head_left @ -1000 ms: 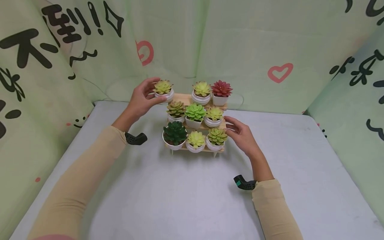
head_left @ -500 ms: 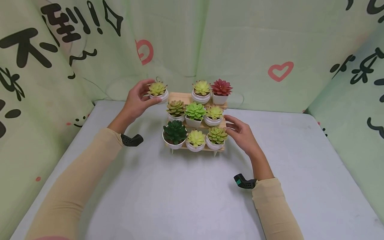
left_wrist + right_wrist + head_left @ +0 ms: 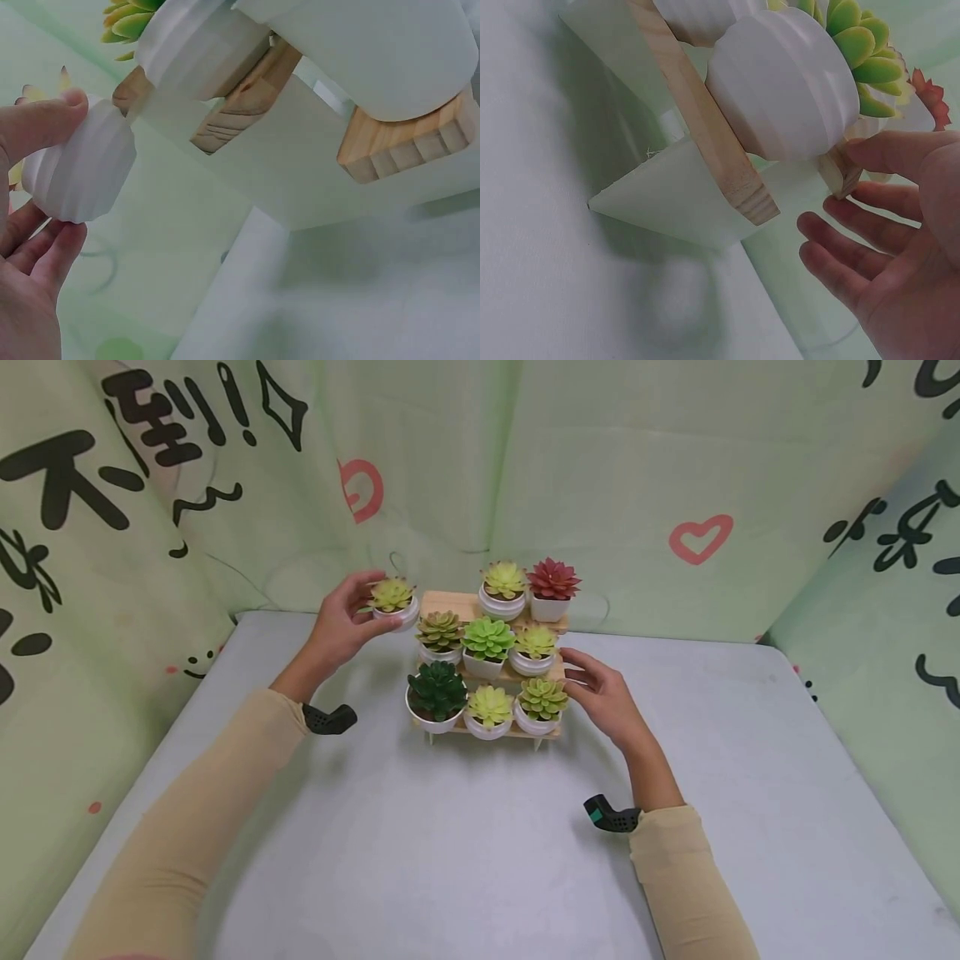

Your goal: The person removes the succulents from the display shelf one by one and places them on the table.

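My left hand (image 3: pixel 337 622) pinches a small potted succulent (image 3: pixel 393 596), yellow-green in a ribbed white pot, just off the left end of the top tier. In the left wrist view the thumb lies on one side of that white pot (image 3: pixel 88 165), with fingertips on the other. A three-tier wooden plant stand (image 3: pixel 448 602) carries several more succulents in white pots. My right hand (image 3: pixel 606 697) is at the stand's right side. In the right wrist view, its thumb and index finger pinch the end of a wooden tier (image 3: pixel 838 171); the other fingers are extended.
On the top tier sit a yellow-green succulent (image 3: pixel 503 582) and a red succulent (image 3: pixel 553 581). A dark green succulent (image 3: pixel 437 691) is at the lower left. The white table (image 3: pixel 480 843) meets a pale green printed curtain (image 3: pixel 600 485) behind and at both sides.
My left hand has moved left, away from the top tier, with the potted succulent, then slightly lower. My right hand stays at the stand, which has not moved.
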A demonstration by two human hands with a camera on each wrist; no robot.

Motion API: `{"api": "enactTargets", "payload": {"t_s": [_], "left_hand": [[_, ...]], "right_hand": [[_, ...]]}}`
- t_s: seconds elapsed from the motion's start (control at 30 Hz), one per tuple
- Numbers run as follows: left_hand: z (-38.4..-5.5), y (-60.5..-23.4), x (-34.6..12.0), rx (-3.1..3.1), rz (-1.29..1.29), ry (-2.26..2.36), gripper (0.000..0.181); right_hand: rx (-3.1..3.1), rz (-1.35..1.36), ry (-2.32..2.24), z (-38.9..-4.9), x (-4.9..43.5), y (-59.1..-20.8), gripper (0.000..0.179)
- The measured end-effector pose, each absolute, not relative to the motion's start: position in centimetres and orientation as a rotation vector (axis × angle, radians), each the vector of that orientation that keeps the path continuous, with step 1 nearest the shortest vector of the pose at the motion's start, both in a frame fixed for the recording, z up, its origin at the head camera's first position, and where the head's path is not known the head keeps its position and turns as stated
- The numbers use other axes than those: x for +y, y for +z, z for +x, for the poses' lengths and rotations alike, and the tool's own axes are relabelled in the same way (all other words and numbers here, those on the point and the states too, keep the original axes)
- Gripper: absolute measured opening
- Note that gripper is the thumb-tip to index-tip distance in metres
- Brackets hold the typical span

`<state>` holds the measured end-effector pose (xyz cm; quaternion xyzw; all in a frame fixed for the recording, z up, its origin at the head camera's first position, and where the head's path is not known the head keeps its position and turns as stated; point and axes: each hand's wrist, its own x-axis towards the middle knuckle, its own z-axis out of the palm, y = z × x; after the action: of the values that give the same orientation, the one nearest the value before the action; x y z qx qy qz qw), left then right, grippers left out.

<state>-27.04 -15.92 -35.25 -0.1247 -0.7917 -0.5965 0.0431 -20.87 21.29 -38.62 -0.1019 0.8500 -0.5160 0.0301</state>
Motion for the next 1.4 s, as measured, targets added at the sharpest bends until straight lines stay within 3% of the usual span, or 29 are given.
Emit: {"api": "enactTargets", "payload": {"t_s": [1.4], "left_hand": [[-26.3, -39.7, -16.5, -2.562, -0.330, -1.811, 0.071]], "right_hand": [[2.599, -0.279, -1.607, -20.8, 21.2, -38.6, 0.050]]}}
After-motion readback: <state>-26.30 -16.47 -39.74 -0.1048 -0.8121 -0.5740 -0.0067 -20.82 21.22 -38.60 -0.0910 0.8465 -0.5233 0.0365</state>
